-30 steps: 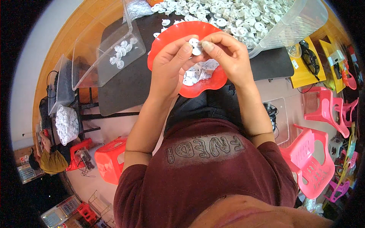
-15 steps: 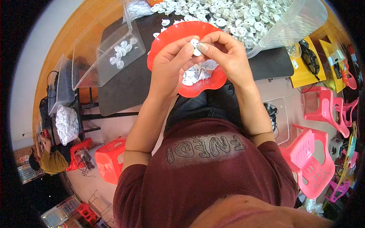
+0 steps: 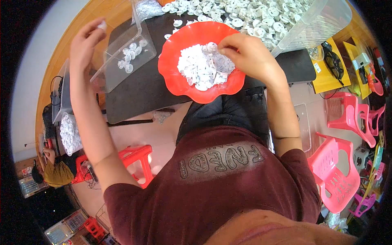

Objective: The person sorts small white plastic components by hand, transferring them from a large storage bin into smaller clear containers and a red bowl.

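One small white piece (image 3: 102, 25), blurred, sits in the head view at the fingertips of the left hand (image 3: 85, 45), which pinches it, raised above the left side of a clear bin (image 3: 118, 77). A few white discs (image 3: 130, 56) lie in that bin. The right hand (image 3: 250, 55) curls its fingers over the right part of a red wavy-rimmed bowl (image 3: 171, 61); whether it grasps anything cannot be told. White parts (image 3: 198, 67) are piled inside the bowl, near its fingertips. Beyond, a heap of white discs (image 3: 271, 20) spreads across the black table (image 3: 132, 100), beside a larger clear container (image 3: 322, 30).
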Tool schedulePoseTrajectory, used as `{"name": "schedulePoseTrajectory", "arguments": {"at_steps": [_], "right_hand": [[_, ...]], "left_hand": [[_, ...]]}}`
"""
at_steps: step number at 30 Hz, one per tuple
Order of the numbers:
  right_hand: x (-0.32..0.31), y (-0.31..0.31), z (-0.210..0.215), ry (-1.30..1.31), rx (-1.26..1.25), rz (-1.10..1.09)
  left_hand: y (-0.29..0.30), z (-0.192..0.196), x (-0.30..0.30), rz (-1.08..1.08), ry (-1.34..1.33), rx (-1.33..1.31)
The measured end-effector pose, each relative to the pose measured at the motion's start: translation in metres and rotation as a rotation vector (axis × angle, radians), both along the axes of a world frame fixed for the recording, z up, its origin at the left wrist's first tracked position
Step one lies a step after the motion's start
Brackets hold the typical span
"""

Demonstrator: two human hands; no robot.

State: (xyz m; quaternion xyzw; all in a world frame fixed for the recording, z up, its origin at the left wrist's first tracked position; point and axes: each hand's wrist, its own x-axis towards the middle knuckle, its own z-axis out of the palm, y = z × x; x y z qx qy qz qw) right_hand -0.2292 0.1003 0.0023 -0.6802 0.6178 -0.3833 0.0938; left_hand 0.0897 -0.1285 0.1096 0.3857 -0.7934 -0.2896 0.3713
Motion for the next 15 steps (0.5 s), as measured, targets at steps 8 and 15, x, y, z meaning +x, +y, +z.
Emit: {"name": "schedulePoseTrajectory", "arguments": {"at_steps": [8, 15], "right_hand": [[0.013, -0.017, -0.011, 0.64, 0.391, 0.049], [0.011, -0.025, -0.018, 0.599, 0.301, 0.134]], "left_hand": [[-0.065, -0.048, 0.002, -0.172, -1.125, 0.353], [0.025, 0.001, -0.028, 0.079, -0.514, -0.357]]}}
